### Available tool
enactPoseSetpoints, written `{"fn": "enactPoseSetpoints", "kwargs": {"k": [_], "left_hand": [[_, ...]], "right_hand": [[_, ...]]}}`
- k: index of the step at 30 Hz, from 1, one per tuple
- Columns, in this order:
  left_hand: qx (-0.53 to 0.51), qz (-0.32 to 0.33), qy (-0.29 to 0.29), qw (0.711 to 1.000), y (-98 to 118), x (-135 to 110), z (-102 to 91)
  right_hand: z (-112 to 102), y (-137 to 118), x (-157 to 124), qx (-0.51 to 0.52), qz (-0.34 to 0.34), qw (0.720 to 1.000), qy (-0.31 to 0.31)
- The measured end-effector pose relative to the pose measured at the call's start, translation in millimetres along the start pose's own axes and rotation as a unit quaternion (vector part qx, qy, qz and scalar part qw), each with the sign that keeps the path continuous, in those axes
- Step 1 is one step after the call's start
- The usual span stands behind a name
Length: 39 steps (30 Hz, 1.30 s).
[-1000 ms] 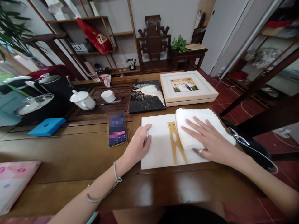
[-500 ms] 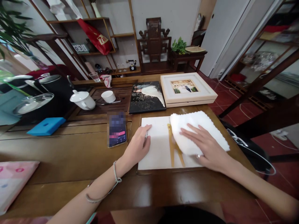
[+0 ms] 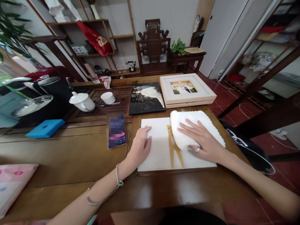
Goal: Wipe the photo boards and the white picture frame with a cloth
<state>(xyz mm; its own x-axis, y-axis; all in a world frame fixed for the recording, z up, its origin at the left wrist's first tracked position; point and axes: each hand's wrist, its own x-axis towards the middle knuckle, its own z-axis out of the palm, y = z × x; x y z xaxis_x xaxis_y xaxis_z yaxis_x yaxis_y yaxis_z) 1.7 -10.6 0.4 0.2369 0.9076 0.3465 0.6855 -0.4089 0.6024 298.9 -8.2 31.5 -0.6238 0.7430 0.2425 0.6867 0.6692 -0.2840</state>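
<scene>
A flat white board (image 3: 159,140) with a mustard-yellow shape like a tall letter A (image 3: 172,151) lies on the wooden table before me. My left hand (image 3: 140,145) rests on the board's left edge, thumb apart from the fingers. A folded white fluffy cloth (image 3: 185,116) covers the board's upper right part and the top right of the yellow shape. Over this cloth my right hand (image 3: 205,140) lies flat with its fingers spread, a ring on one finger; its thumb side is at the cloth's near edge.
Behind the board are a dark photo panel (image 3: 147,98) and a pale framed picture (image 3: 191,90). Left of my left hand lies a phone (image 3: 117,131). Farther left are a blue block (image 3: 45,128), a white lidded bowl (image 3: 82,101) and a small white cup (image 3: 108,98).
My right hand and the cloth have shifted slightly up and left, baring more of the board's lower right corner and the yellow shape. My left hand stays at the board's edge.
</scene>
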Motion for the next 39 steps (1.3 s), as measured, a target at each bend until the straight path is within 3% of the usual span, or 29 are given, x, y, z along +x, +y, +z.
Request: {"fn": "enactPoseSetpoints", "kwargs": {"k": [4, 7, 9, 12, 14, 16, 20, 23, 26, 29, 32, 35, 39], "left_hand": [[-0.002, 0.004, -0.005, 1.0, 1, 0, 2.1], [-0.001, 0.002, -0.007, 1.0, 1, 0, 2.2], [-0.002, 0.002, -0.005, 1.0, 1, 0, 2.3], [-0.008, 0.009, -0.006, 1.0, 0, -1, 2.7], [-0.006, 0.014, -0.006, 1.0, -1, -1, 3.1], [-0.004, 0.017, -0.004, 1.0, -2, -2, 3.6], [-0.008, 0.018, -0.003, 1.0, -1, -1, 4.4], [-0.008, 0.015, -0.002, 1.0, -1, -1, 4.7], [-0.007, 0.015, -0.001, 1.0, -2, -2, 4.3], [-0.007, 0.022, 0.002, 1.0, -3, -3, 3.7], [-0.009, 0.031, 0.003, 0.999, -2, -4, 3.3], [-0.016, 0.03, 0.005, 0.999, -1, -4, 3.2], [-0.02, 0.014, 0.0, 1.0, 2, -4, 3.8]], "right_hand": [[4, 8, 25, 0.001, 0.089, 0.996, 0.002], [6, -2, 33, -0.017, 0.11, 0.994, 0.016], [8, -16, 28, -0.013, 0.06, 0.998, 0.01], [7, -38, 12, -0.005, -0.066, 0.997, -0.039], [5, -44, 5, -0.01, -0.102, 0.993, -0.061], [3, -38, 6, -0.016, -0.083, 0.994, -0.063], [3, -12, 30, -0.031, 0.021, 0.999, -0.038], [7, -10, 45, -0.059, 0.062, 0.996, -0.031], [9, -28, 40, -0.075, 0.006, 0.995, -0.071], [6, -44, 16, -0.064, -0.076, 0.988, -0.114], [1, -42, -10, -0.056, -0.104, 0.989, -0.089], [-4, -20, -23, -0.064, -0.065, 0.995, -0.042], [-5, 9, -10, -0.079, 0.071, 0.994, -0.014]]}}
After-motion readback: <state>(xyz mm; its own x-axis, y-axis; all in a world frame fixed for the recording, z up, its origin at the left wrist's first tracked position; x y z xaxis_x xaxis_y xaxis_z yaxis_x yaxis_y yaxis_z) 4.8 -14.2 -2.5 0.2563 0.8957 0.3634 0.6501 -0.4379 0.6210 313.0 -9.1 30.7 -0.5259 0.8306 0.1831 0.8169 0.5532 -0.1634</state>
